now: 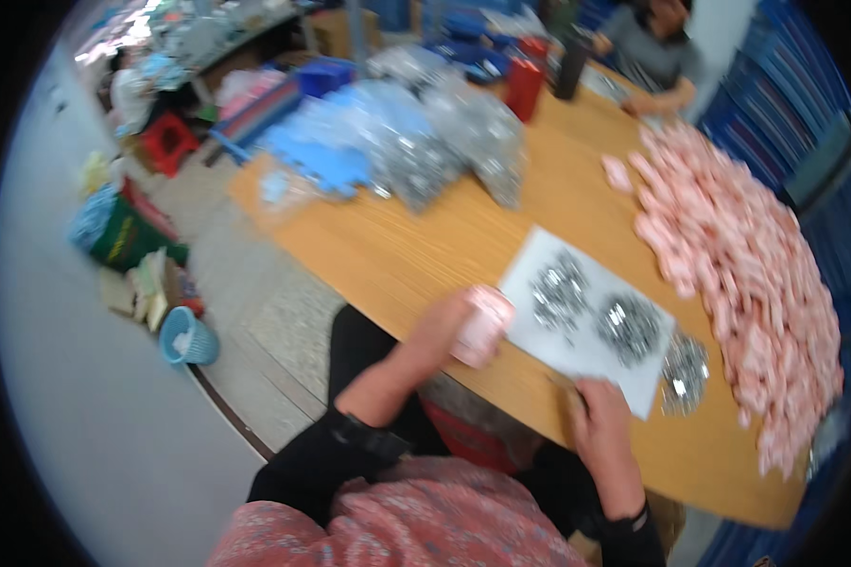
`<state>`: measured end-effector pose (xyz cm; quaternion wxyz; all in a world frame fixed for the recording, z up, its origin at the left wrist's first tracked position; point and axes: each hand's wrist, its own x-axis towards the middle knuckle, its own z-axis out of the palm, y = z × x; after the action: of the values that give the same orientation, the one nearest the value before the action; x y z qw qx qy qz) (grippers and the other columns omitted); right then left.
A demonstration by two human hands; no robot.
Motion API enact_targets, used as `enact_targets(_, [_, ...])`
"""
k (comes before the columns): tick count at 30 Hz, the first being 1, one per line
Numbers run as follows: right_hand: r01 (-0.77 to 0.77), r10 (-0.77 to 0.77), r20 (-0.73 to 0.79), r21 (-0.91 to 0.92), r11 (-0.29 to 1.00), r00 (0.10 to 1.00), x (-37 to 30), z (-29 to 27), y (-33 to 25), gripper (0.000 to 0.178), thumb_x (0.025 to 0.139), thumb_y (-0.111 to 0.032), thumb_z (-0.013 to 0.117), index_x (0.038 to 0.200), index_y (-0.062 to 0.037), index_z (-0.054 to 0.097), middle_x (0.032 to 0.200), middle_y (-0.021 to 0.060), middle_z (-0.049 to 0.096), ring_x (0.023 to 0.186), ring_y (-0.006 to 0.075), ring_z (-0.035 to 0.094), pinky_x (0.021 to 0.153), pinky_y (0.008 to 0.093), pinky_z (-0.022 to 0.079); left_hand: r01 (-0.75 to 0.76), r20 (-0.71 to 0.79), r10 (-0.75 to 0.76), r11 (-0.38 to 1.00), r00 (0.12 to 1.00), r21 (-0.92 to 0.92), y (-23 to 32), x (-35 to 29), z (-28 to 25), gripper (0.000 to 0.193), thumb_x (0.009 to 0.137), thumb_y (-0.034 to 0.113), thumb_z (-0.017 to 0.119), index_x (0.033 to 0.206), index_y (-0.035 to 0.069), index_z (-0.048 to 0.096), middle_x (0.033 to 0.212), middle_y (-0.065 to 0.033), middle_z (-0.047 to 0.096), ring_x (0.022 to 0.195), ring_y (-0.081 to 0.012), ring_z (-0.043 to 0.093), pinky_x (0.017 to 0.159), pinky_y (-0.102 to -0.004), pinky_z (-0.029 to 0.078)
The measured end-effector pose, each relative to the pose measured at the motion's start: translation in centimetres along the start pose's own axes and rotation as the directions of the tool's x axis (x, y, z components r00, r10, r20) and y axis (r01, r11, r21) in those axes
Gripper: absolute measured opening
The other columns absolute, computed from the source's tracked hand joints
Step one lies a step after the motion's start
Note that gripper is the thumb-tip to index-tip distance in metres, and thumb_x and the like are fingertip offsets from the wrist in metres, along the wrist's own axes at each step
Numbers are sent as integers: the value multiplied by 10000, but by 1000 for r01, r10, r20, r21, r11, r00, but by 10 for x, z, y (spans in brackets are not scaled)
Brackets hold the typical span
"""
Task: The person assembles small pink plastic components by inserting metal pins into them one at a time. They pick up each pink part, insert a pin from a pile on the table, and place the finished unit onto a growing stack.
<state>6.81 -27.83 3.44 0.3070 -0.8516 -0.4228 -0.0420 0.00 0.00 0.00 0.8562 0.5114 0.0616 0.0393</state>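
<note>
At the table's near edge, my left hand (438,331) is closed around a pale pink rounded piece (483,326), which looks like the ones heaped at the right. My right hand (600,416) is by the near edge of a white sheet (529,347), its fingers curled together. Something thin and dark shows at those fingers, too blurred to name. Two heaps of small shiny silver metal parts lie on the sheet, a left heap (560,288) and a right heap (630,329). A third silver heap (685,374) lies just off the sheet's right end.
A large pile of pink pieces (738,274) covers the right side of the wooden table (388,255). Clear bags of silver parts (421,161) and a blue bag (321,151) stand at the back. A red cup (525,87) and another person (648,57) are beyond. A blue bin (189,337) stands left.
</note>
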Motion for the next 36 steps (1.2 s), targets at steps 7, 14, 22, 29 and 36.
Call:
enact_targets(7, [-269,268,27,115,956,963,-30,-19,-7,177,892,-139,647,978,5,594,877,208,635,782,337,631,697,394,494,-22,-25,27,987,999,162,14,-7,18,293,922,153,578,1182,19,560,900,-55,643,712,-132,653,634,-274,539])
enact_targets(14, [-57,55,41,74,996,998,16,-25,-9,184,950,-71,565,1094,-16,664,1021,178,694,948,296,676,850,345,516,29,-32,-30,999,999,-29,24,-14,21,274,961,168,562,1191,18,554,906,-50,623,723,-122,635,653,-273,538])
enact_targets(22, [-10,5,72,63,998,997,114,-22,-23,142,892,-54,619,1016,-51,689,943,163,694,824,321,676,742,368,536,-540,-304,555,830,775,138,187,-16,-139,335,1017,380,495,1136,71,544,811,-33,596,699,-147,609,637,-317,522])
enact_targets(29, [-44,-26,517,123,991,856,162,15,-80,90,856,-126,689,909,-55,673,903,161,681,770,347,659,675,391,533,-578,-697,331,802,637,-148,314,-2,-324,394,1017,367,356,1134,62,575,990,-105,651,836,-227,653,682,-333,560])
enact_targets(36, [32,64,654,-134,990,754,187,73,-116,289,809,-225,762,920,-7,608,874,187,640,772,342,654,678,398,525,-502,-695,123,781,708,-373,336,13,-466,400,1004,298,308,1159,41,572,1019,-145,658,885,-285,662,730,-406,561])
